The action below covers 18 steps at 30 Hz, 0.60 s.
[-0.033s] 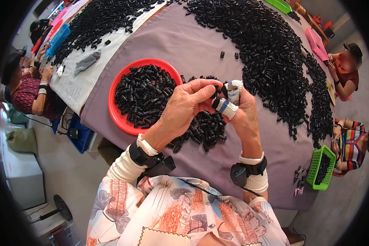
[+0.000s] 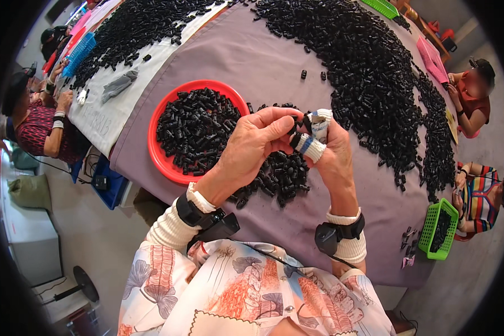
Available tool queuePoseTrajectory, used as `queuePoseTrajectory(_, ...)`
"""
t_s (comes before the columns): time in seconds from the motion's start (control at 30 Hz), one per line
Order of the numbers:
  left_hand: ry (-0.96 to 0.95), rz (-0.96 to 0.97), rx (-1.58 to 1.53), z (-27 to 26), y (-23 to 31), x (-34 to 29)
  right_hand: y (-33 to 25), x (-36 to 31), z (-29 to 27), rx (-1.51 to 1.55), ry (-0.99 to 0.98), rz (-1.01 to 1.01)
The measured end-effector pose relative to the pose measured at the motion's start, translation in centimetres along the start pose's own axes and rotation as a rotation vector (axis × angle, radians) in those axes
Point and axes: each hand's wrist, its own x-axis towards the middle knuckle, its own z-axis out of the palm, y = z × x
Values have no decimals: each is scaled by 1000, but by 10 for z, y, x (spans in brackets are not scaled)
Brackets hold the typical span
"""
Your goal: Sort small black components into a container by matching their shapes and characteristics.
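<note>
Left hand: the left hand [image 2: 257, 143] is raised over the table, thumb and fingers pinched on a small black plastic part [image 2: 294, 130] at the point where both hands meet.
Right hand: the right hand [image 2: 330, 151], with white-and-blue cloth tape on its fingertips [image 2: 309, 147], presses against the same part from 3 o'clock; it is grasping, though how much of the part it holds is hidden.
Part location: between the two sets of fingertips, above the small loose heap of black plastic parts [image 2: 280, 173] near the table edge.
Red round plastic tray [image 2: 154, 151]: at 9 o'clock of the hands, filled with black parts.
Large spread of black parts [image 2: 369, 73]: from 12 to 3 o'clock across the mauve cloth-covered table [image 2: 274, 61].
Green plastic basket [image 2: 438, 229]: at 4 o'clock, on the table edge.
Others: seated people at 9 and 3 o'clock, busy at their own places.
Step in hand (judgement): two small pieces being fitted or checked at the fingertips, mid-cycle.
Next move calls for (judgement): steady opposed finger pressure, then release of one hand over the tray or heap.
</note>
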Motion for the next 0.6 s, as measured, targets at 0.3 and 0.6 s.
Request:
queuePoseTrajectory(0.3, 3, 1, -87, -5, -5, 3, -2, -1, 2, 12, -4, 56)
queuePoseTrajectory(0.6, 33, -2, -63, -5, -6, 1, 1, -1, 4, -10, -14, 46)
